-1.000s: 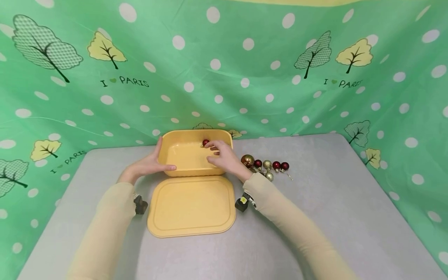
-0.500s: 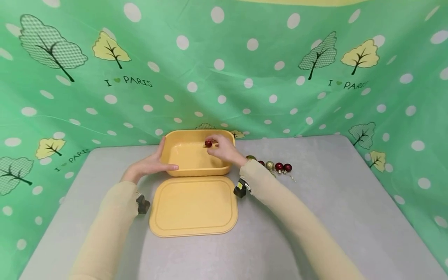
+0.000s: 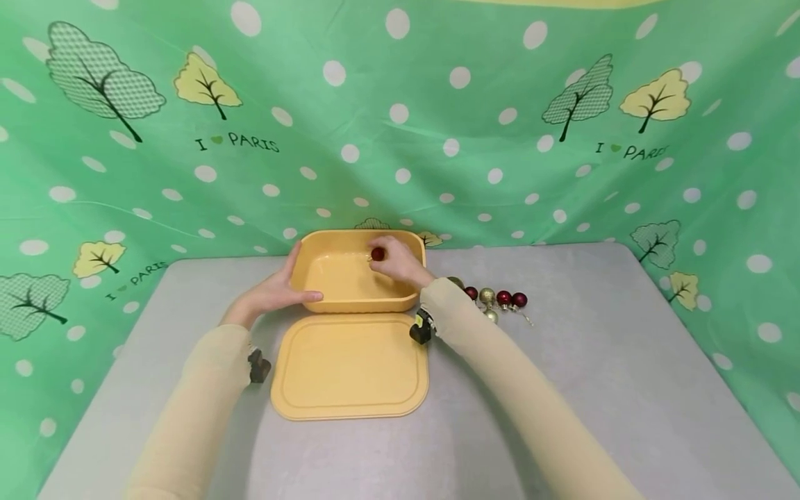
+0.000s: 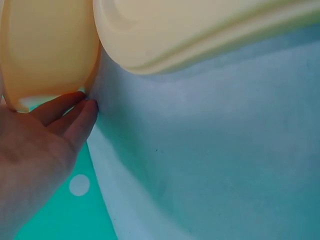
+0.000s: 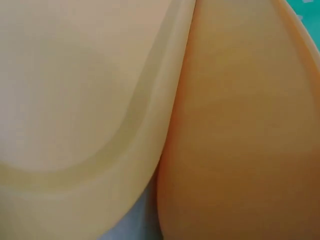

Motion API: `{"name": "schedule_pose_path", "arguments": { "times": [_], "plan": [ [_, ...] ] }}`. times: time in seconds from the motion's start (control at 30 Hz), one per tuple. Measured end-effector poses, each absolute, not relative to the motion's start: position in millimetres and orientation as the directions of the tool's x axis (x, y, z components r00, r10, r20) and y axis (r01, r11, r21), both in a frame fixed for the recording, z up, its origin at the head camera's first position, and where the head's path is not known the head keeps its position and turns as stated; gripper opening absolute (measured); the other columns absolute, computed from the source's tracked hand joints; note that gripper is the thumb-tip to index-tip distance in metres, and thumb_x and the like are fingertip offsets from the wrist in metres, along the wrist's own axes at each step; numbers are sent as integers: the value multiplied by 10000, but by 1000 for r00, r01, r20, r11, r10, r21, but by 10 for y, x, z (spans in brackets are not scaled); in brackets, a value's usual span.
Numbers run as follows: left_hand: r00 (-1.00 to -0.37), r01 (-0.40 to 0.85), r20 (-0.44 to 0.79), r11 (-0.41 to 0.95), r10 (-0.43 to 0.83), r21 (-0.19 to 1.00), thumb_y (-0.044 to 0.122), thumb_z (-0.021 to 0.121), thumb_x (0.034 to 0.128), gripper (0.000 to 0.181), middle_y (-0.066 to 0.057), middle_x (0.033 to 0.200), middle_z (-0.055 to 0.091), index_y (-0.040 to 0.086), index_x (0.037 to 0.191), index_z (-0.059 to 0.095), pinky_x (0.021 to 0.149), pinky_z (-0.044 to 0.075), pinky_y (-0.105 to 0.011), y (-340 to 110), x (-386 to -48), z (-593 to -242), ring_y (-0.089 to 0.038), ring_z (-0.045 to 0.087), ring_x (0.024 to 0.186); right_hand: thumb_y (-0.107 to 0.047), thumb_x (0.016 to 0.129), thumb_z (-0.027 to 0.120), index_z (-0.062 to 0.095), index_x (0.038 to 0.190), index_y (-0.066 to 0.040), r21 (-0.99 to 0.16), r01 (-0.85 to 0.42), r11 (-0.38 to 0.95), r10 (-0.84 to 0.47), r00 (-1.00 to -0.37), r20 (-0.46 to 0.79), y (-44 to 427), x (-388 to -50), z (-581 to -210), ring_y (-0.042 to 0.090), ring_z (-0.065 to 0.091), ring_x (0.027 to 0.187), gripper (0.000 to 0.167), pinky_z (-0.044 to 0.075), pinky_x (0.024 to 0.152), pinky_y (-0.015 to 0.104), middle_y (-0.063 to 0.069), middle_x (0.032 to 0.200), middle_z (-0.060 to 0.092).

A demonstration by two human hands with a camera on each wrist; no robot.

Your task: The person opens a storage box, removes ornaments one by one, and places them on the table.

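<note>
A yellow box [image 3: 350,305] stands at the back of the table with its cavity facing up. My left hand [image 3: 271,293] rests against its left end, thumb straight along the front rim and fingers extended along the side wall. Those straight fingers also show beside the box in the left wrist view. Inside the box, near its right side, my right hand [image 3: 400,262] pinches a small dark red Christmas ball [image 3: 378,254]. The right wrist view shows the lid [image 5: 65,90] and box wall [image 5: 245,125], but not the hand.
The yellow lid [image 3: 350,368] lies flat just in front of the box. Several red and gold Christmas balls [image 3: 503,298] lie right of the box, some partly hidden by the right sleeve. A green printed cloth [image 3: 400,139] hangs right behind the box.
My right hand has closed its fingers round the red ball, which lay loose in the box, and has shifted slightly. My left hand stays at the box's left end.
</note>
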State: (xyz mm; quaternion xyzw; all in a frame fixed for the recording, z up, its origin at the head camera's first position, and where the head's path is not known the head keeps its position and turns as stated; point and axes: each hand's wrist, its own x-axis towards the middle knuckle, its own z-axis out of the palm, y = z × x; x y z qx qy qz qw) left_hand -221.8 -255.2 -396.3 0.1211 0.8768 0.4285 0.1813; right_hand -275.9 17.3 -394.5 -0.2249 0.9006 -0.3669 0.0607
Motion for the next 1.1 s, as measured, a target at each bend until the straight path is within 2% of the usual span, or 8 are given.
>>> {"name": "schedule_pose_path", "arguments": {
  "times": [0.17,0.37,0.53,0.8,0.97,1.1],
  "plan": [
    [-912,58,-206,608,355,792,336,770,824,1227,-302,1549,-88,181,1509,-236,1103,95,-612,-2563,-2241,-3996,-510,52,1393,-64,870,668,563,1321,21,-690,-349,634,-450,-892,38,160,-2782,-3980,261,490,1211,471,380,1029,327,177,1340,528],
    [-917,53,-198,596,347,801,327,778,815,1228,-330,1543,-31,167,1517,-216,1105,104,-607,-2565,-2237,-3994,-508,82,1392,-18,873,642,606,1270,31,-711,-313,630,-453,-892,-9,146,-2798,-4023,239,575,1040,401,476,864,293,159,1207,622],
    [-918,45,-192,570,348,820,300,777,818,1215,-305,1554,-34,180,1521,-207,1111,102,-597,-2567,-2229,-4000,-482,77,1404,-7,865,654,635,1215,-5,-666,-311,678,-448,-893,-39,126,-2770,-4011,216,559,928,350,468,762,273,127,1109,636],
    [-916,48,-184,553,357,832,225,759,834,1189,-306,1552,-62,134,1515,-212,1110,84,-602,-2532,-2209,-3975,-490,55,1402,-65,885,680,634,1146,-65,-603,-320,730,-448,-892,-68,119,-2750,-4006,207,547,973,265,449,825,295,100,1119,631],
    [-916,35,-190,541,354,840,156,747,834,1169,-341,1535,-58,60,1504,-206,1108,68,-607,-2528,-2215,-3968,-511,44,1393,-102,883,695,634,1138,-71,-609,-342,715,-469,-881,-57,119,-2736,-3984,210,555,980,264,453,840,297,99,1105,635],
    [-915,39,-186,538,357,842,185,757,833,1187,-318,1546,-63,102,1509,-215,1112,74,-597,-2533,-2214,-3972,-491,46,1402,-95,886,697,635,1135,-59,-650,-352,674,-492,-870,-40,125,-2714,-3962,199,577,964,259,470,825,275,99,1073,643]
  ]
}}
